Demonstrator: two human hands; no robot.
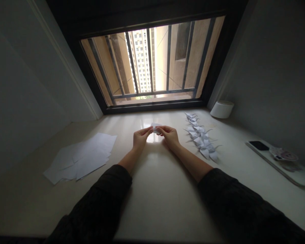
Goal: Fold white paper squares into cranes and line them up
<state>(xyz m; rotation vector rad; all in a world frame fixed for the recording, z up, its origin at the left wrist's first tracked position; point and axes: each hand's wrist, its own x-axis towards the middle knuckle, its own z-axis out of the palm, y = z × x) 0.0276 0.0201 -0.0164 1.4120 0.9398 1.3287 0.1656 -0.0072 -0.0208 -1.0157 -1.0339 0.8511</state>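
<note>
Both hands meet over the middle of the pale table (157, 203), just in front of the barred window (152, 61). Between them is a small folded paper (156, 128), lifted slightly off the tabletop. The left hand (140, 137) pinches its left end with thumb and fingertips pressed together. The right hand (170, 135) pinches the right end the same way. The paper's long side runs left to right, from one grip to the other, and neither hand is clearly nearer to it. Loose sheets (82, 157) lie fanned out well to the left. A row of paper cranes (200, 137) runs away from the person near the right hand, with a white tub (221, 109) beyond it and a phone (259, 145) far right
</note>
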